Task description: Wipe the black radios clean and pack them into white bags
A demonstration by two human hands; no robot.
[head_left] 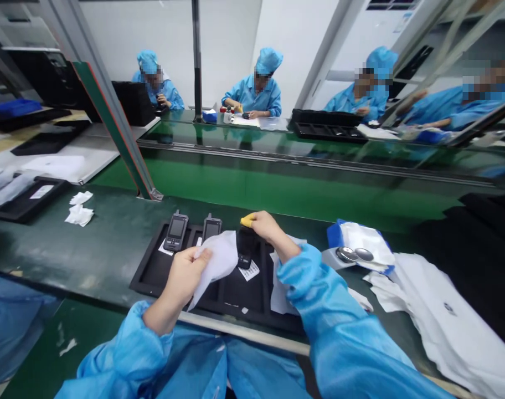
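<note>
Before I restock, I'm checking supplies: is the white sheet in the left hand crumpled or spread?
Spread: the white sheet extends from the left hand, its broad, mostly smooth face showing.

Near eight o'clock, a white sheet point(220, 256) in the left hand point(189, 271) is covering the lower part of the middle handset point(212, 226). Near six o'clock, the right hand point(267, 226) is hiding the top of a third handset point(245, 261); its dark screen is blending into shadow. A label point(249, 271) beside it is carrying print too small to read. At five o'clock, the right sleeve point(306, 282) is covering part of the tray point(231, 292). At nine o'clock, a second tray point(34, 209) is running off the left edge. At three o'clock, a blurred black stack point(480, 249) is running off the right edge; at two o'clock, a co-worker point(439, 108) is being cut off there.
</note>
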